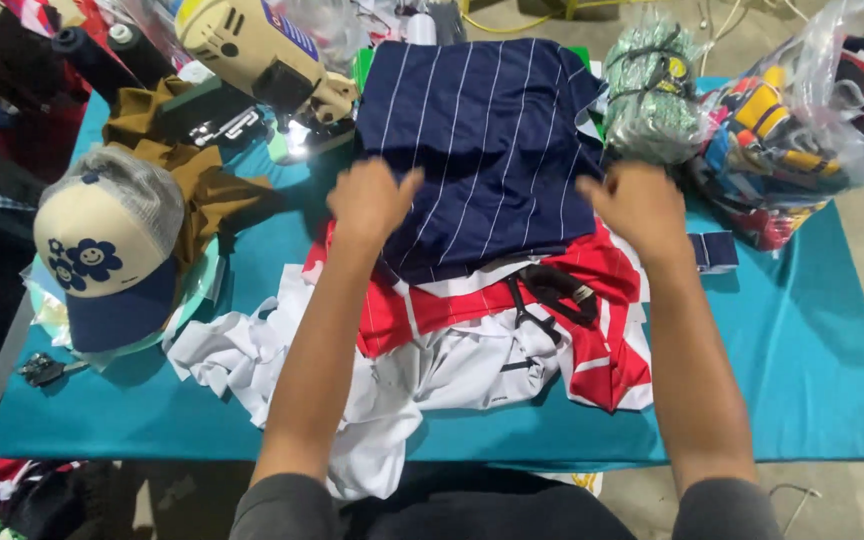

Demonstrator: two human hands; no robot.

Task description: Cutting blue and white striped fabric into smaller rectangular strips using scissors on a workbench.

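A navy cloth with thin white stripes [487,140] lies spread on the teal table [802,350], over a pile of red striped cloth [602,300] and white cloth [352,390]. My left hand [370,200] rests on the navy cloth's near left edge, fingers pinching the fabric. My right hand [642,210] sits at its near right corner, fingers curled on the edge. A dark pair of scissors [542,295] lies on the red cloth between my forearms.
A cream and navy cap with blue flowers [102,255] sits at the left beside brown cloth [202,180]. A cream sewing machine [262,60] stands at the back left. Plastic bags of coloured items [812,120] fill the back right. Small clippers [42,370] lie near left.
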